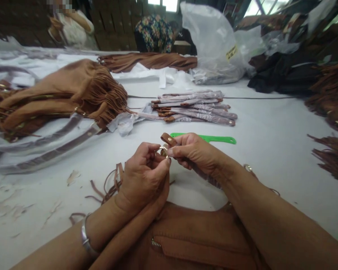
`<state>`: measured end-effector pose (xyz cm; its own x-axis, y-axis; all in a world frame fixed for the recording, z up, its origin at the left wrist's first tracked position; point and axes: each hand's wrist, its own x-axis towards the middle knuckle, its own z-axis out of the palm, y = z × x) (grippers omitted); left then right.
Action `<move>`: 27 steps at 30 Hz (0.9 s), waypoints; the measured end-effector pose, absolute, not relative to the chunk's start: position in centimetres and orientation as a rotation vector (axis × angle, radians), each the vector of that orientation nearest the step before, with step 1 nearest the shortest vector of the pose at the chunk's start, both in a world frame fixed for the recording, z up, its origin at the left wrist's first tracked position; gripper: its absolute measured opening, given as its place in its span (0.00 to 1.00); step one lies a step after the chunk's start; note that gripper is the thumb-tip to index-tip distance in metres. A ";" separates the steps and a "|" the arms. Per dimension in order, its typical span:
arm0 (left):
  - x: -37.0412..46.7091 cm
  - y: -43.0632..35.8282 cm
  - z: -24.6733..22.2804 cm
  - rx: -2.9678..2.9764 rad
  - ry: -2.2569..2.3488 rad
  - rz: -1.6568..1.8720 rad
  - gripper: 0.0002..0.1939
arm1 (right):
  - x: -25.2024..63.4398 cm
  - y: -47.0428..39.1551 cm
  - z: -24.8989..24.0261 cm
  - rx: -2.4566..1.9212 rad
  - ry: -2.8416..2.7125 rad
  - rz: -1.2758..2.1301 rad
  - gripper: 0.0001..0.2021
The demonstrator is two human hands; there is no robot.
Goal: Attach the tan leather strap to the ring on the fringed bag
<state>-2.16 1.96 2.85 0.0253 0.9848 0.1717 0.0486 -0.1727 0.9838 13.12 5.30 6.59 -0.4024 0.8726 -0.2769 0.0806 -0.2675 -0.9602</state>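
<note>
Both hands meet over the middle of the white bench (270,150). The left hand (142,174) has its fingers curled closed around a small gold metal ring (162,151), pinching it between thumb and fingertips. A silver bracelet (86,238) sits on that wrist. The right hand (195,152) grips the end of a brown strap (168,139), fingers closed on it, so the strap tab sticks up just above the ring and touches it. The rest of the strap runs back under the right palm.

Below the forearms, at the near edge, lies a brown suede bag (191,240) with a zipper showing on its front. Loose thin brown strips (109,185) lie on the bench just left of the left hand.

Just beyond the hands lies a green plastic tool (214,139), flat on the bench. Further back is a bundle of straps wrapped in paper (197,108). To the left sits a heap of brown fringed bags (73,93), with more fringed pieces at the right edge (332,157). A large clear plastic sack (214,45) stands at the far side, and two other people work behind it.
</note>
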 end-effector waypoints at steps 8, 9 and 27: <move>-2.1 1.9 2.8 1.503 1.264 1.256 0.10 | 13.0 5.3 6.7 -1.275 -1.440 1.684 0.05; -2.1 1.9 2.7 1.521 1.272 1.267 0.10 | 13.0 5.3 6.7 -1.277 -1.455 1.674 0.05; -2.5 1.8 4.3 1.437 1.164 0.972 0.17 | 13.6 5.3 6.8 -1.215 -1.516 1.641 0.06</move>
